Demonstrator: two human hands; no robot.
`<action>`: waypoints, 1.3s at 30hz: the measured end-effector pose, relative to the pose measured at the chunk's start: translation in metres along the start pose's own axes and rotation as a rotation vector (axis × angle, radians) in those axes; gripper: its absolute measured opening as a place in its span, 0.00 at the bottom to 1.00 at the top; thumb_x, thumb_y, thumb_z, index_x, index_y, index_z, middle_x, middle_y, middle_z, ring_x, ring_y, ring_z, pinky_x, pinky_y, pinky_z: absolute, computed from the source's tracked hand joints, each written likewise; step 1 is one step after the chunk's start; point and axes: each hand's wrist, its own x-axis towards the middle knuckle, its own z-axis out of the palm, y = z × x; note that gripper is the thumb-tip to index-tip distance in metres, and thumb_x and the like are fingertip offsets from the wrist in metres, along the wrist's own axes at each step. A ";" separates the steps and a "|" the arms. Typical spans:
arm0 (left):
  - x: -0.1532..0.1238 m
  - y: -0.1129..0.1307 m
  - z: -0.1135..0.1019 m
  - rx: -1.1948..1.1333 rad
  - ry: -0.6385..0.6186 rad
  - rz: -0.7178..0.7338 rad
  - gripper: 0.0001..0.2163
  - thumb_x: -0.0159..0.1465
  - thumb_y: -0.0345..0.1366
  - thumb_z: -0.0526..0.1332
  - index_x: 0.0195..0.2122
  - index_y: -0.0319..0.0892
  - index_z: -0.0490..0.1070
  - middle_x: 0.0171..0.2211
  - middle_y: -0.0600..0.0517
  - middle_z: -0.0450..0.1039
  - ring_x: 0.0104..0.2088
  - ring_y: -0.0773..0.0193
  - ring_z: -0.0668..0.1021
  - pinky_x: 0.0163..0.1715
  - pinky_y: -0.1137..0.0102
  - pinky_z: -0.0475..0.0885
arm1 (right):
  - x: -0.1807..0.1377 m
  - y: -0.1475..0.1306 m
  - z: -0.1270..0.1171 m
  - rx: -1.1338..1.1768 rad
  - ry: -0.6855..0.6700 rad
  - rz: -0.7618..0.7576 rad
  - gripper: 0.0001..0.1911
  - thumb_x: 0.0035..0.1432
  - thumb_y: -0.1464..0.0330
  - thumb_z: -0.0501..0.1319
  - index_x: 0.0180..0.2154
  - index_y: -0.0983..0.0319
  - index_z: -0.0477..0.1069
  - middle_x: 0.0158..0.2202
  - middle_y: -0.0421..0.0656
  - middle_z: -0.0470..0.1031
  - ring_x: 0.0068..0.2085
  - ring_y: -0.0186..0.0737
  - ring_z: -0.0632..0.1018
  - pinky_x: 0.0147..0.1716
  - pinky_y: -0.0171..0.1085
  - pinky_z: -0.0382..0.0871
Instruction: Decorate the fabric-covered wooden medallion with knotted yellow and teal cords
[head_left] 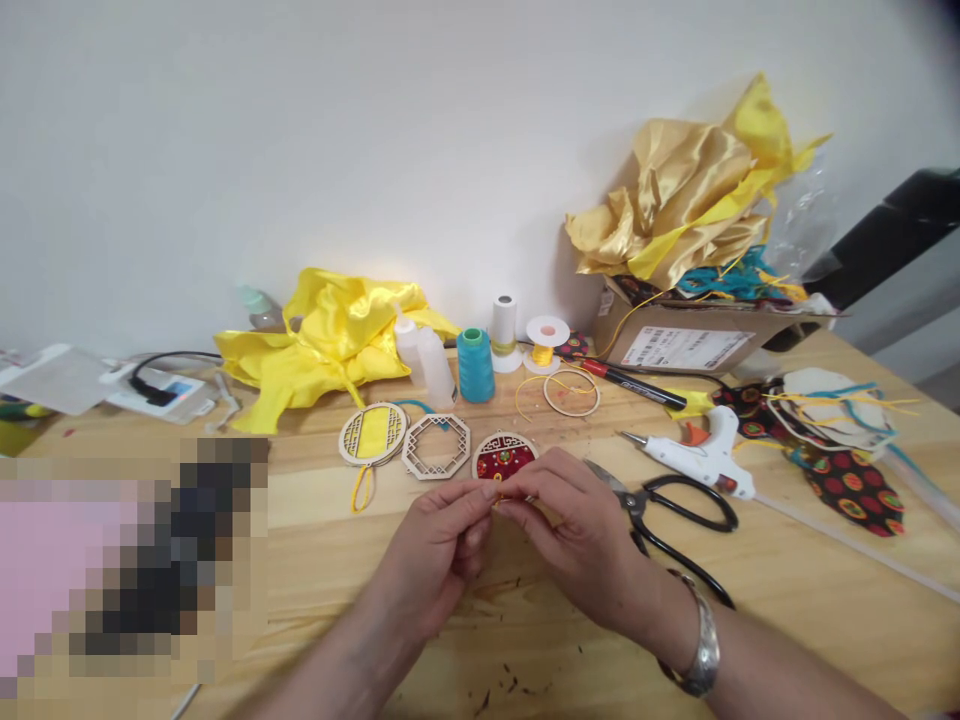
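My left hand point(442, 535) and my right hand point(574, 530) meet at the fingertips, both closed in a pinch. A small bit of yellow cord point(496, 493) shows between them, mostly covered by the fingers. Just beyond lies a round wooden ornament point(504, 458) with red patterned fabric and a fretwork top; its lower edge is hidden behind my fingers. To its left are an octagonal wooden lattice frame point(412, 459) and a round ornament with yellow fabric point(370, 432), from which a yellow cord loop hangs. Black-handled scissors point(636, 503) lie beside my right hand, partly covered by it.
A white glue gun point(694, 455) rests at right, near fabric scraps point(855, 492). Behind stand a teal thread cone point(475, 368), squeeze bottles point(435, 366) and a yellow cord spool point(546, 345). Yellow satin point(315, 350) is heaped at left; a cardboard box point(637, 335) overflows with cloth.
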 end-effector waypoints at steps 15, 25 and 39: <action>-0.004 0.001 0.004 0.109 0.073 0.088 0.09 0.49 0.39 0.69 0.24 0.38 0.75 0.11 0.62 0.54 0.14 0.77 0.53 0.14 0.77 0.45 | 0.006 -0.009 -0.005 0.038 -0.091 0.163 0.06 0.57 0.77 0.57 0.31 0.62 0.68 0.32 0.41 0.72 0.35 0.35 0.71 0.35 0.35 0.64; -0.008 0.003 0.000 0.399 0.081 0.300 0.08 0.55 0.39 0.65 0.30 0.41 0.79 0.13 0.61 0.56 0.17 0.75 0.57 0.18 0.77 0.50 | 0.027 -0.006 -0.012 0.259 -0.111 0.388 0.04 0.52 0.74 0.63 0.26 0.62 0.72 0.25 0.36 0.73 0.29 0.31 0.72 0.31 0.31 0.63; -0.010 0.011 0.000 0.724 -0.034 0.377 0.08 0.58 0.39 0.62 0.36 0.48 0.80 0.28 0.55 0.76 0.31 0.67 0.72 0.33 0.74 0.65 | 0.023 0.012 -0.015 0.650 -0.214 0.460 0.03 0.49 0.72 0.65 0.30 0.63 0.73 0.29 0.39 0.74 0.31 0.32 0.73 0.32 0.31 0.66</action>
